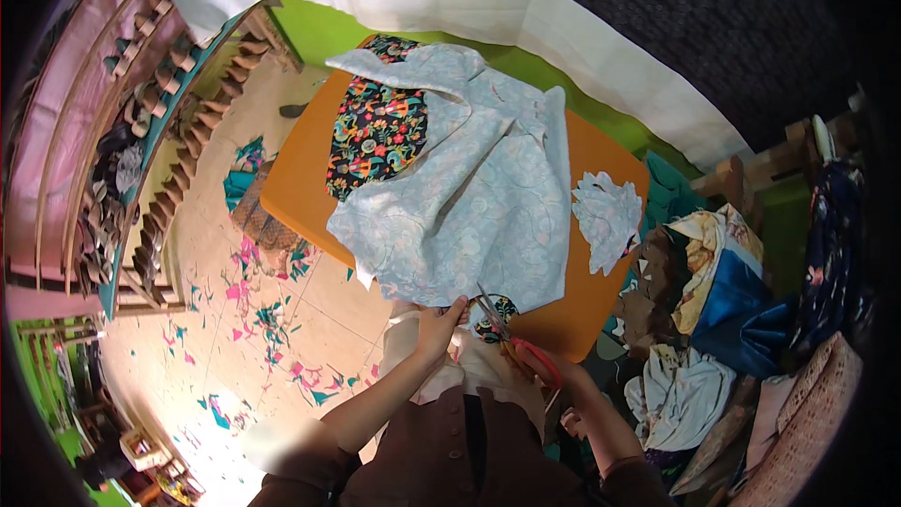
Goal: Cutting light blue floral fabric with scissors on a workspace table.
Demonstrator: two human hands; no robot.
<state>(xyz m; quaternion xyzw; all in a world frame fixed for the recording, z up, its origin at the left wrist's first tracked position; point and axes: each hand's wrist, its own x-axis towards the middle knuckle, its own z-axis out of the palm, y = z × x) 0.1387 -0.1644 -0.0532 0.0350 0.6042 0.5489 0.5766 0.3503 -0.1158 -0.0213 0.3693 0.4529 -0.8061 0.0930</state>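
Note:
A large piece of fabric (469,169) lies rumpled over the table, its pale blue-grey reverse side up. At the upper left its dark floral printed face shows. My left hand (439,327) pinches the fabric's near edge between thumb and fingers. Red-handled scissors (534,355) are in my right hand (560,377), just right of the left one. Their blades point away from me, slightly parted, at the fabric's near edge. A small dark floral flap (495,317) of the fabric hangs beside the blades.
The fabric rests on an orange table (298,190). A cut pale scrap (608,216) lies at its right side. Piled cloths (706,305) crowd the right. Colourful snippets (272,324) litter the tiled floor at left, near a rack of wooden shoe forms (178,178).

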